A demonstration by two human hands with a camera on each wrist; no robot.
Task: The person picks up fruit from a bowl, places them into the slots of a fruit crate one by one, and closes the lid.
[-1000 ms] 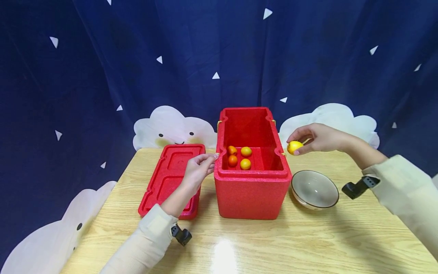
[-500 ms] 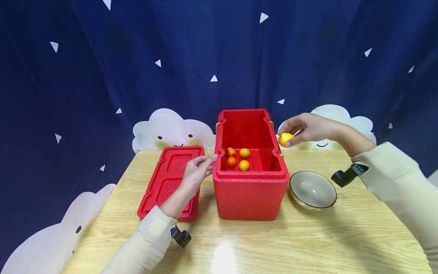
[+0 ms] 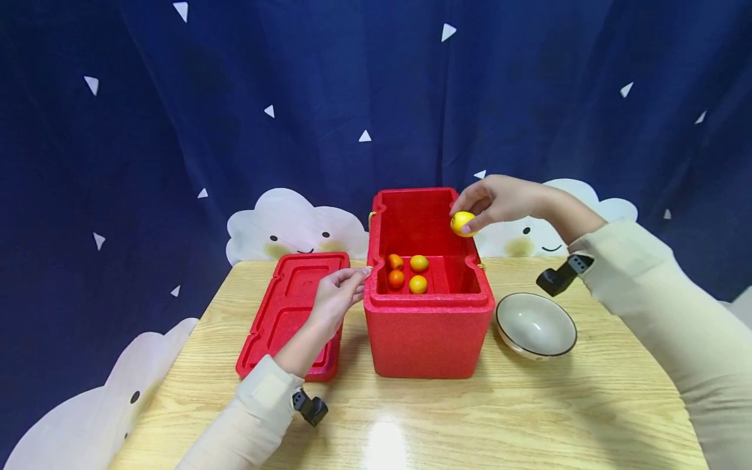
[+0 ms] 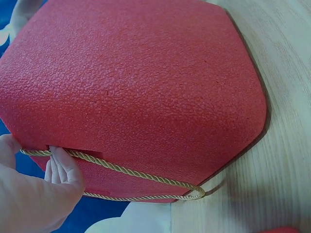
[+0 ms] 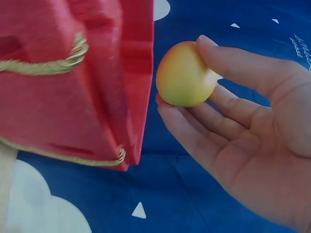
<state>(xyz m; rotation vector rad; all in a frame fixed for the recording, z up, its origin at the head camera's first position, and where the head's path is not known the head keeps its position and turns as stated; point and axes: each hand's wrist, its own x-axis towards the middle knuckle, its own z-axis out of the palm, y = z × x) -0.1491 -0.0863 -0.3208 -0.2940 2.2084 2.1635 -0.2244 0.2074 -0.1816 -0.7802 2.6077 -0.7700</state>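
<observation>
A red foam box [image 3: 427, 307] stands open on the wooden desk [image 3: 529, 405], and everything else can be placed around it. The right hand [image 3: 499, 199] is raised over the box's far right corner, its thumb and fingers curled round a small yellow fruit [image 3: 462, 223], which hangs above the open inside, clear of the rim. The right wrist view shows the same fruit [image 5: 186, 81] pinched between the thumb and the fingertips [image 5: 167, 109], with the box's outer wall and its golden rope handle [image 5: 46, 65] just beside it. The left hand [image 3: 337, 297] rests against the box's left side near the top edge; in the left wrist view its fingers [image 4: 60, 167] lie on the wall at the rope handle [image 4: 146, 177], though it is not clear whether they actually pinch the rope or only press beside it. Inside the box, on the left part of its floor, lie four small fruits [image 3: 405, 273], two orange and two more yellow, close together. The red lid [image 3: 288, 307] lies flat on the desk just left of the box, partly under the left forearm. A grey bowl [image 3: 536, 324] sits on the desk just right of the box. Behind the box hangs a dark blue curtain [image 3: 235, 98] with white triangles and smiling clouds.
</observation>
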